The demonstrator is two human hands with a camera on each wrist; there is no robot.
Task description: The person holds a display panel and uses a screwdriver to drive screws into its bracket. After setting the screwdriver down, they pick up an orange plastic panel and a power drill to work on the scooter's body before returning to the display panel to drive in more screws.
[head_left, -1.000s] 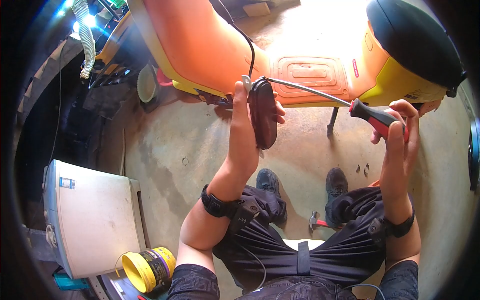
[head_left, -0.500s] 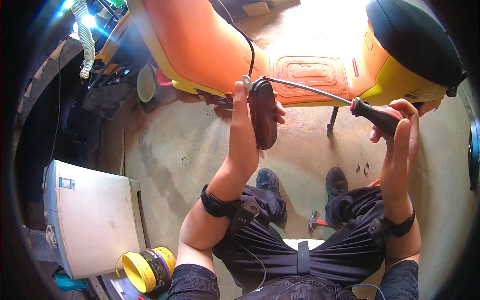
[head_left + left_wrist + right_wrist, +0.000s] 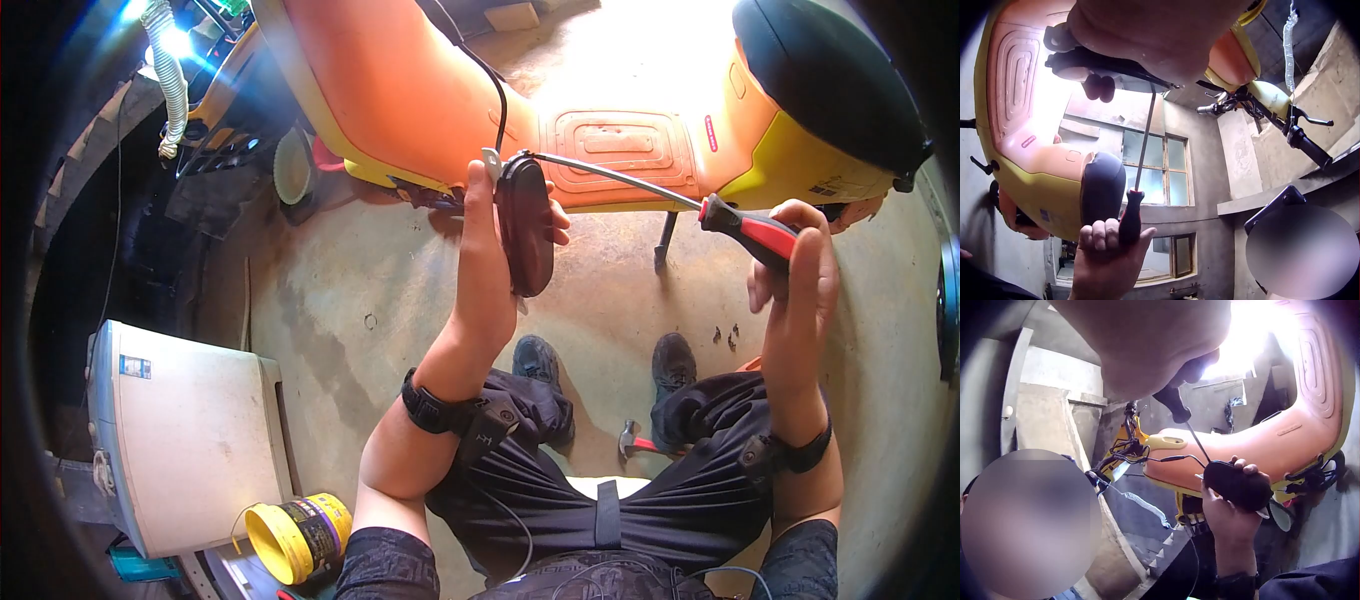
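The left hand point(image 3: 487, 260) grips a dark reddish oval part point(image 3: 528, 230) with a light metal bracket point(image 3: 491, 165) at its upper end and a black cable running up from there. The right hand point(image 3: 802, 270) holds a screwdriver by its red-and-black handle point(image 3: 750, 232); the long shaft point(image 3: 620, 179) reaches left to the part's top end. In the right wrist view, the left hand point(image 3: 1233, 519) wraps round the dark part point(image 3: 1238, 485) and the shaft meets its edge. Fingers of the right hand point(image 3: 1107, 256) curl round the handle point(image 3: 1130, 219) in the left wrist view.
An orange and yellow scooter point(image 3: 620, 150) with a black seat point(image 3: 835, 80) stands ahead. On the floor lie a hammer point(image 3: 645, 443) and small dark pieces point(image 3: 731, 340). At left are a white box point(image 3: 190, 430) and a yellow bucket point(image 3: 290, 540).
The screwdriver handle has turned in the right hand, its red and black sides showing differently, and the right fingers have shifted. The left hand and the oval part stay almost still.
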